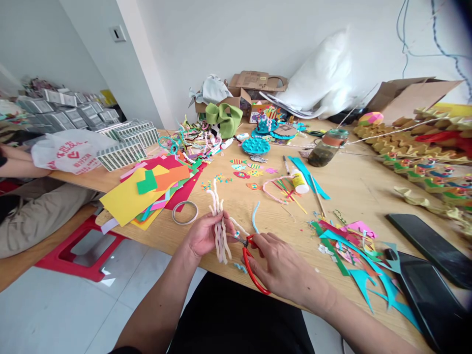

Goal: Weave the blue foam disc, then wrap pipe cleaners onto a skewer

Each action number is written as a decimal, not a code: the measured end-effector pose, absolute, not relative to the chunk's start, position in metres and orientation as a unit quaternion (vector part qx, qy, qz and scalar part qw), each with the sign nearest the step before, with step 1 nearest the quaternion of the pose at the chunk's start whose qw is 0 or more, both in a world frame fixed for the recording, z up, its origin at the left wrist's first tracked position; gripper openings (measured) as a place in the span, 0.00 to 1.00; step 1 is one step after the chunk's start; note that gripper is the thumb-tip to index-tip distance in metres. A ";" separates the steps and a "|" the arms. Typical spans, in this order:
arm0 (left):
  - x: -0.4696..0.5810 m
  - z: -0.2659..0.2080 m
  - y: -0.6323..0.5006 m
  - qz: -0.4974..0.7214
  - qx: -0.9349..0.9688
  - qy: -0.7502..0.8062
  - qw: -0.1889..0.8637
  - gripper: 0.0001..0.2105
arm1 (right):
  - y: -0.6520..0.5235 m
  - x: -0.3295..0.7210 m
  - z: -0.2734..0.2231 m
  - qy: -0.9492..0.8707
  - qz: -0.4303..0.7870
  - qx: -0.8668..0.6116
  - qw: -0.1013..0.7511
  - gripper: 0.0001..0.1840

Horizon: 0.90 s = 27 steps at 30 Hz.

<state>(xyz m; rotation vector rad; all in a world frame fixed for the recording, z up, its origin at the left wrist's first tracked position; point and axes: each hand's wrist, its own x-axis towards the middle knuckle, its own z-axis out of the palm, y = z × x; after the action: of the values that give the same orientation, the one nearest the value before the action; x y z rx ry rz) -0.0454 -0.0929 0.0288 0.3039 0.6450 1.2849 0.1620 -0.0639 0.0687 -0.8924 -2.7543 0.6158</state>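
Note:
My left hand point(202, 234) is closed round a bundle of pale pipe cleaners point(221, 241), whose ends stick out above and below the fingers. Red-handled scissors point(252, 271) are in my right hand point(277, 258), with their blades pointing left at the bundle, close to the left fingertips. Between the hands a white pipe cleaner point(238, 226) runs off to the right. A light blue pipe cleaner point(255, 216) stands up just behind the right hand. Small curled blue pieces point(240, 268) lie at the table edge below the scissors.
Coloured foam sheets point(125, 199) and a tape roll point(185, 213) lie left. Behind are fish cutouts point(241, 174), a glue bottle point(300, 182) and a glass jar point(328, 149). Scraps point(354, 241) and dark phones point(431, 248) lie right. Another person's arm point(22, 164) shows at far left.

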 end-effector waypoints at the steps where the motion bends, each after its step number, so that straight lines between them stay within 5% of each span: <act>1: -0.046 0.029 -0.093 0.584 0.143 0.294 0.743 0.11 | -0.064 0.162 0.069 -0.927 0.208 -0.300 0.091 0.09; 27: -0.058 0.024 -0.103 0.535 0.229 0.435 0.687 0.07 | -0.055 0.175 0.077 -0.891 0.275 -0.355 0.072 0.11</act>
<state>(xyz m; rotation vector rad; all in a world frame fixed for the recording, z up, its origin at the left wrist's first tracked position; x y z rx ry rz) -0.0577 -0.1033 0.0240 0.5119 0.9734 1.1970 0.1749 -0.0554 0.0766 -1.0663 -2.6779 0.8261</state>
